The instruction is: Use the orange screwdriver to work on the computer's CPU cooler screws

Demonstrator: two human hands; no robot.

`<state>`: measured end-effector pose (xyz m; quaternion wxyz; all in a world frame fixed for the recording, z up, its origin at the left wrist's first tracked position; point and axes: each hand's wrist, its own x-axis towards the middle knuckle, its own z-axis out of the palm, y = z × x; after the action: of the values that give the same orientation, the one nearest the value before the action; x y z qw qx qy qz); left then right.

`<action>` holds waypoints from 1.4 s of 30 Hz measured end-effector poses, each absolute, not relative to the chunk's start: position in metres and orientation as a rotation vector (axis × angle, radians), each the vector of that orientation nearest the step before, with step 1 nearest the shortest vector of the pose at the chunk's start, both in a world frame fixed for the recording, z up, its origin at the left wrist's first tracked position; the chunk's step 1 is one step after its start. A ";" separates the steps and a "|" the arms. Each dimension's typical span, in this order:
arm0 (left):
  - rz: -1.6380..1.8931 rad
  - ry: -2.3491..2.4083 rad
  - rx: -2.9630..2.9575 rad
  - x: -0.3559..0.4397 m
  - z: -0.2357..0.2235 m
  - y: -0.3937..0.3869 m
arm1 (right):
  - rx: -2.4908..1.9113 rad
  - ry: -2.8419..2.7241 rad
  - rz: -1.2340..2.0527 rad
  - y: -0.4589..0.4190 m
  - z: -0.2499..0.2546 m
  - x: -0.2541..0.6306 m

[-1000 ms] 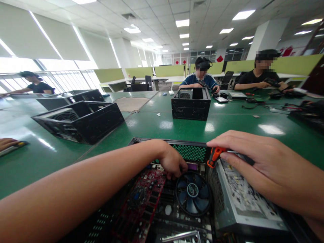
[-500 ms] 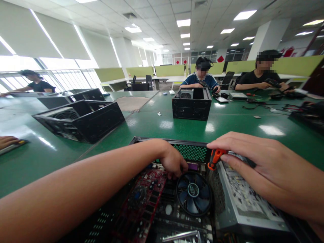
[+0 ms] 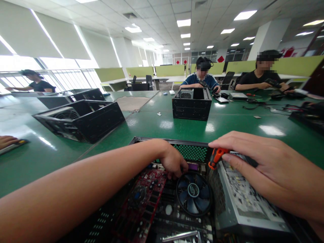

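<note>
An open computer case [image 3: 138, 139] lies in front of me. Inside it my left hand [image 3: 174, 162] reaches down beside the round black CPU fan [image 3: 193, 194], its fingers bent and pressed together; what they hold, if anything, is hidden. To the left, below my forearm, is a red graphics card [image 3: 146, 202]. My right hand [image 3: 255, 162] grips a screwdriver with an orange and black handle [image 3: 217, 157] between thumb and fingers, above the silver power supply [image 3: 248, 202]. A purple connector [image 3: 193, 166] shows near the perforated rear panel [image 3: 191, 152].
On the green table [image 3: 146, 116], a black case [image 3: 101, 119] lies to the left and another case [image 3: 191, 108] stands farther back. Co-workers sit around the table. A co-worker's hand [image 3: 7, 141] rests at the left edge. Cables and parts [image 3: 278, 104] lie at right.
My right hand has shifted very slightly to the right with the screwdriver. My left hand stays where it was beside the fan.
</note>
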<state>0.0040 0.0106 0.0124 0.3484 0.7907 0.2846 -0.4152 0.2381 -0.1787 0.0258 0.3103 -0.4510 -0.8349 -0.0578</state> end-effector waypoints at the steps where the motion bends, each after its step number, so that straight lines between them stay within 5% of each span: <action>1: -1.073 0.738 2.045 0.004 0.013 0.011 | -1.189 -2.205 -0.153 -0.179 0.026 0.239; 42: -1.035 0.755 2.018 0.003 0.018 0.005 | -1.208 -2.168 -0.039 -0.172 0.024 0.232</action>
<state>0.0029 0.0054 0.0184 0.3668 0.7854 0.2937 -0.4029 0.2320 -0.1723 0.0244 0.3239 -0.4606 -0.8263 -0.0150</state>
